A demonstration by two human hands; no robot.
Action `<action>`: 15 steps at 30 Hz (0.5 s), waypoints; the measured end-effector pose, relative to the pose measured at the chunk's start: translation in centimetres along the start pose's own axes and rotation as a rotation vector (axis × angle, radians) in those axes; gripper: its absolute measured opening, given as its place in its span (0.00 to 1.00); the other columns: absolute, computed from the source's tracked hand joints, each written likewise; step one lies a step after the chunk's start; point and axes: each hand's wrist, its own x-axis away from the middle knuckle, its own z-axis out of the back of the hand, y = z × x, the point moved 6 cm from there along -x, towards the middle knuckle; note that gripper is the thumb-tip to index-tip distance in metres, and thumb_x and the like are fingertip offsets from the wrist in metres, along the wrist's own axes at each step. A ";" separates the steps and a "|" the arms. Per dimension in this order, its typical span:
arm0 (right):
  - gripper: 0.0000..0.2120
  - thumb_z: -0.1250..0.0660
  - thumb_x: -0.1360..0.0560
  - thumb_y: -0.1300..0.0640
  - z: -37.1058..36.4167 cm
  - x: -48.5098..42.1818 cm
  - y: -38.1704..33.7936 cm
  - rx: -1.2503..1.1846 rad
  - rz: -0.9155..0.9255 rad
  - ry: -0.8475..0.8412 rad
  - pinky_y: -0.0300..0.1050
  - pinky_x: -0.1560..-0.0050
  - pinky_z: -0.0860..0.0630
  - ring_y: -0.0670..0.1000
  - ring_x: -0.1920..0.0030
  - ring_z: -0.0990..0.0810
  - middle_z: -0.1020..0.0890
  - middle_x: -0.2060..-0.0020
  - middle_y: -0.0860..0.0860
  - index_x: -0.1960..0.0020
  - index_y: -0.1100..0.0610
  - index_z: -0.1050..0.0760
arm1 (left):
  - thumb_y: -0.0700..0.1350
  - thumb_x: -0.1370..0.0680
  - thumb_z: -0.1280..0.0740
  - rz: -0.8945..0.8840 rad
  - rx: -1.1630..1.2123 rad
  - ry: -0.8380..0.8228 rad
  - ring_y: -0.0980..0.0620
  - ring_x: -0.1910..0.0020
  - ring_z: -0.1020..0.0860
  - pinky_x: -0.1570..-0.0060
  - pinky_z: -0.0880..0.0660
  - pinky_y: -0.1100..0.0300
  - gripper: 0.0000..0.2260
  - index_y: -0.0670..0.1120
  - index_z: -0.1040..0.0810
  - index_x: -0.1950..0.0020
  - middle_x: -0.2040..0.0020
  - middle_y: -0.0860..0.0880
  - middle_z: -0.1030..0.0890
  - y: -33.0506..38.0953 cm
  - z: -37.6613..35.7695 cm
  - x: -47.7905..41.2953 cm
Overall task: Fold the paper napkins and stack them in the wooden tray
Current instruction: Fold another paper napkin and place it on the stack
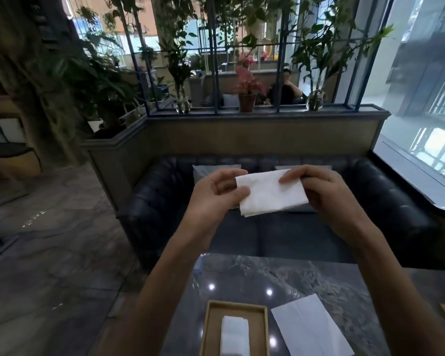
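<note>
Both hands up w/ napkin (271,193) midair: left hand (216,195) & right hand (326,191) fingers pinch its ends. Align edges, crease firmly. Tray (238,308) on worktop (306,276) below, one folded napkin inside.

Premises: a café or lounge-type seating area — not a private home. Beyond the fingers (290,177) stands a dark tufted leather sofa (385,201), backed by a beige partition ledge (242,116) bearing a terracotta pot of pink-leaved plant (247,98) and glass vases of green stems (315,98). Behind the blue metal grid screen (281,73), a seated person in black (287,91). Below the fingers — a glossy grey marble-pattern table (319,283). Large windows (421,98) to the right.
</note>
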 end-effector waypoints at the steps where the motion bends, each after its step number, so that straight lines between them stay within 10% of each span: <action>1: 0.15 0.46 0.19 0.67 0.0 0.0 0.8 -0.098 -0.077 -0.032 0.38 0.61 0.23 0.47 0.60 0.18 0.15 0.60 0.49 0.51 0.63 0.20 | 0.33 0.24 0.29 -0.014 -0.030 0.040 0.50 0.48 0.16 0.50 0.19 0.60 0.14 0.42 0.20 0.40 0.45 0.43 0.15 -0.1 0.1 0.2; 6: 0.17 0.32 0.21 0.60 -0.4 0.4 4.0 0.094 -0.079 -0.026 0.38 0.57 0.22 0.49 0.51 0.18 0.18 0.51 0.54 0.35 0.45 0.23 | 0.38 0.25 0.26 0.016 -0.161 0.104 0.56 0.47 0.17 0.47 0.18 0.59 0.15 0.47 0.20 0.40 0.45 0.50 0.15 -2.0 0.6 2.2; 15: 0.25 0.30 0.22 0.58 -5.1 0.4 7.5 0.169 -0.079 -0.117 0.38 0.48 0.19 0.45 0.49 0.15 0.14 0.50 0.50 0.28 0.47 0.30 | 0.41 0.21 0.30 0.176 -0.263 0.050 0.55 0.60 0.18 0.64 0.19 0.62 0.06 0.40 0.16 0.49 0.57 0.47 0.15 -8.2 3.3 3.7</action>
